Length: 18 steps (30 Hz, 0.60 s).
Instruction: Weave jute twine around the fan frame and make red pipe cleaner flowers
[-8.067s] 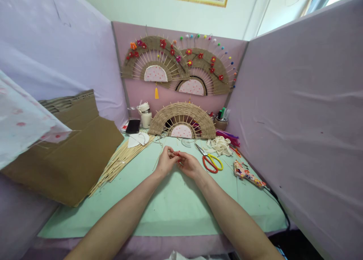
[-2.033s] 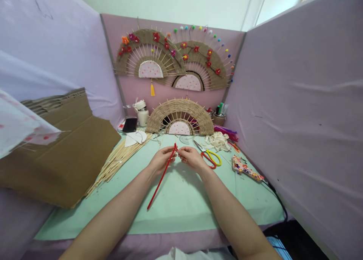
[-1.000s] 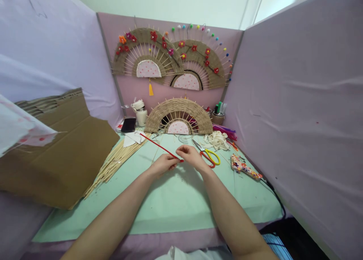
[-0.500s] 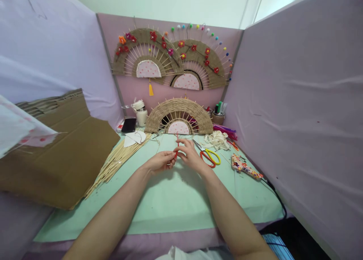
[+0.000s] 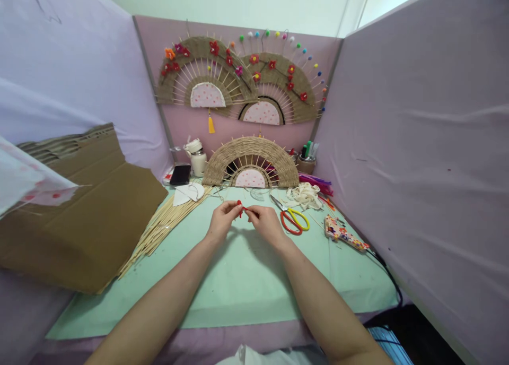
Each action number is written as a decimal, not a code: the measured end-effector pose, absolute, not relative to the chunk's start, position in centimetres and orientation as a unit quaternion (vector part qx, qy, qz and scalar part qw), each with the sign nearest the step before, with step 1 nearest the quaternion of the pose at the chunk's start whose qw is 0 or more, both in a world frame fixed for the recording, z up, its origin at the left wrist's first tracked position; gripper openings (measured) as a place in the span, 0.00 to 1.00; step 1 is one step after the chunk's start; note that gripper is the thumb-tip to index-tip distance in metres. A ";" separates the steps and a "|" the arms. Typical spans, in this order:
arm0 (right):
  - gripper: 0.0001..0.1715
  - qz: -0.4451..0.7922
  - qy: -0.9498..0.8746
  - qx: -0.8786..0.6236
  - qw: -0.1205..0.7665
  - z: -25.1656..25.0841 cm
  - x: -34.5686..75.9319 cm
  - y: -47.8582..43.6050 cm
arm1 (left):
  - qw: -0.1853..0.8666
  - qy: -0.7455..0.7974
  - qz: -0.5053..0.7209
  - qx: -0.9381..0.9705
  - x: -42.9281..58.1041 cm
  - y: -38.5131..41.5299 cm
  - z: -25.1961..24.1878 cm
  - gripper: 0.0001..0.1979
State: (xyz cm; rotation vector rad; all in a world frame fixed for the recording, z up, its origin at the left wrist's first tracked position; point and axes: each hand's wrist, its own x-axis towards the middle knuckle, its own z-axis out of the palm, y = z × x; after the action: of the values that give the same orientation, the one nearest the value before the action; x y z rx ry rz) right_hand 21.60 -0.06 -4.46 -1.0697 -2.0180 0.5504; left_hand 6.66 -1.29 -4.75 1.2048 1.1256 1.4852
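My left hand (image 5: 221,222) and my right hand (image 5: 264,223) meet above the middle of the green mat (image 5: 238,285). Both pinch a red pipe cleaner (image 5: 239,208), of which only a short bent bit shows between the fingertips. The fingers of both hands are closed on it. Just right of my right hand lie scissors (image 5: 293,219) with red and yellow handles.
A woven fan (image 5: 251,161) stands at the back of the mat; two decorated fans (image 5: 238,81) hang on the wall. Bamboo sticks (image 5: 167,224) and brown cardboard (image 5: 87,216) lie at the left. A patterned glue gun (image 5: 342,234), cord scraps (image 5: 305,196) and a pen pot (image 5: 306,163) sit at the right.
A second ago the red pipe cleaner stuck out long to the left from my hands. Now it is bunched small between my fingertips, and both hands have risen slightly toward the fan.
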 end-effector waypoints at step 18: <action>0.05 0.139 -0.821 -0.398 0.384 -4.3 21.9 0.0 | 0.360 0.535 0.456 0.613 5.8 -1.6 -3.6 0.11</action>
State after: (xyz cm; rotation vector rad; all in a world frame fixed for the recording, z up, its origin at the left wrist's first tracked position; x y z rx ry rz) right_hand 21.91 -0.04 -4.27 -1.0140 -2.0933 0.3537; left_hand 5.80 -1.63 -3.55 1.5809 1.3784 1.1760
